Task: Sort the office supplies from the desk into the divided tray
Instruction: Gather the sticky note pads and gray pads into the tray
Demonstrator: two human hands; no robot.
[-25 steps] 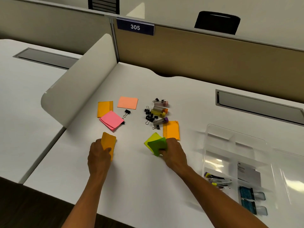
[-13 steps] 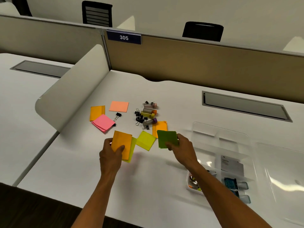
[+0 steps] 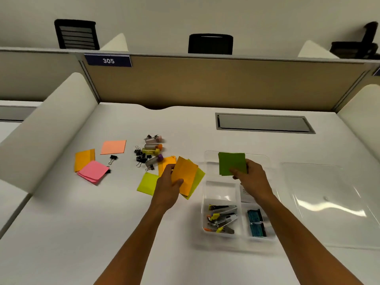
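Note:
My right hand (image 3: 251, 177) pinches a dark green sticky-note pad (image 3: 232, 166) and holds it over the far end of the clear divided tray (image 3: 207, 192). My left hand (image 3: 167, 187) grips an orange pad (image 3: 185, 174) with a lime pad (image 3: 198, 179) behind it, raised just left of the tray. Another lime pad (image 3: 147, 183) lies flat on the desk by that hand. The tray's near compartments hold several staplers (image 3: 222, 218) and blue staple boxes (image 3: 256, 223).
Left on the desk lie pink (image 3: 92, 171), orange (image 3: 84, 159) and peach (image 3: 113, 147) pads, another orange pad (image 3: 165, 163), black binder clips (image 3: 141, 156) and small tubes (image 3: 153, 145). A clear lid (image 3: 327, 202) sits right of the tray. White curved dividers flank the desk.
Both hands moved right toward the tray. The right hand lifted the green pad off the desk and over the tray's far end. The left hand carried the orange and lime pads alongside.

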